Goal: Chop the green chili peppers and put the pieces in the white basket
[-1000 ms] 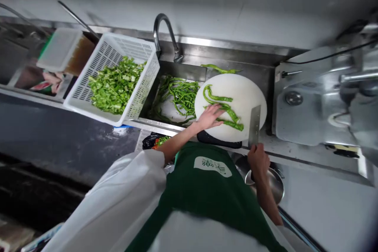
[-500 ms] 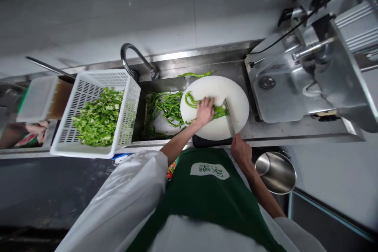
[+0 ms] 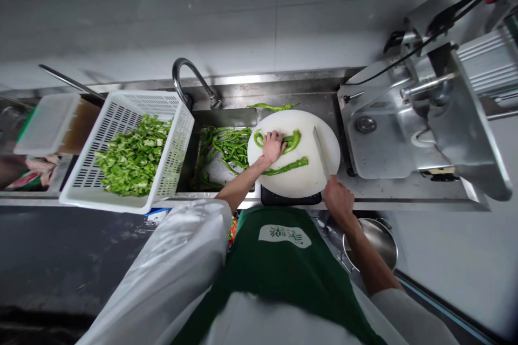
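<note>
The right hand point(image 3: 339, 198) is clenched around the handle of the knife point(image 3: 322, 153), whose blade stands over the right part of the board point(image 3: 299, 183), apart from the peppers point(image 3: 297, 140); whether its edge touches the board I cannot tell. The left hand point(image 3: 273, 146) lies over those peppers at the board's left; whether its fingers close round them or merely press down is hidden. One more pepper point(image 3: 293, 165) lies on the near side of the board. These look whole, and no cut pieces show on the board.

Left of the board, the sink point(image 3: 226, 113) holds many long peppers point(image 3: 232, 145), seemingly uncut, and a single stray pepper point(image 3: 275, 107) lies beyond the board's far edge. Farther left, the basket point(image 3: 107, 204) holds a broad heap of chopped green pieces point(image 3: 133, 161). Judging by that, much is cut, with a fair batch left.
</note>
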`<move>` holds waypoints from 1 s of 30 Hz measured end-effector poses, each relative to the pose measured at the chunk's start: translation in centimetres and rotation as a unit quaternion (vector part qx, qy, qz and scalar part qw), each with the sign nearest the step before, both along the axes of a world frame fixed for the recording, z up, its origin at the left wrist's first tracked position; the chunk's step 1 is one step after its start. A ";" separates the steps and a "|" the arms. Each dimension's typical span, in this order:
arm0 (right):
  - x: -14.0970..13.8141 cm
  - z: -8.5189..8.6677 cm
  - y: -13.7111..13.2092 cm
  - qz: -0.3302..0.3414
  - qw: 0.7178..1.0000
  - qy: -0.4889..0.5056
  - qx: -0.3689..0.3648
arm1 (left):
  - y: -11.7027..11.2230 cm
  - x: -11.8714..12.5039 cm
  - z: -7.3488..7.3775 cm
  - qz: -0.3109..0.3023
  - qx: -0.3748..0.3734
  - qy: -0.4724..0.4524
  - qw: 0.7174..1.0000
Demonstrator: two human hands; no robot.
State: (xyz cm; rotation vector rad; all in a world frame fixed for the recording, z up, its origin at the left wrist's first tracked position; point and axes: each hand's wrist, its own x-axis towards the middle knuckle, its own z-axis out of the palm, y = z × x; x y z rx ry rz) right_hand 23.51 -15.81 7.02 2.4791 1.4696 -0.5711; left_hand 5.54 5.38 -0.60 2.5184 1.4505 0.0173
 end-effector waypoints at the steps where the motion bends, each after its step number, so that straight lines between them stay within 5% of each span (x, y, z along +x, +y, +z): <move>1: 0.2 0.0 0.4 0.004 1.000 -0.004 0.004 | -0.5 0.4 0.1 -0.012 0.012 -0.007 1.000; 7: 0.9 -0.6 1.2 0.003 1.000 -0.007 0.008 | -3.2 2.2 0.3 -0.074 -0.019 0.014 0.997; 12: 1.1 -1.4 0.2 -0.023 1.000 0.000 -0.007 | -4.7 -1.9 1.2 -0.131 -0.046 -0.028 0.990; 17: 0.8 -2.0 0.3 -0.011 1.000 0.016 -0.011 | -5.2 -5.4 1.2 -0.112 -0.034 0.012 0.993; 24: -3.0 -2.1 1.6 0.073 0.997 0.018 -0.015 | -7.0 -1.7 -1.6 -0.064 0.025 0.020 0.997; 30: -2.1 -1.7 1.6 0.066 0.997 0.030 -0.013 | -4.2 -2.1 -2.4 -0.038 0.000 0.050 0.998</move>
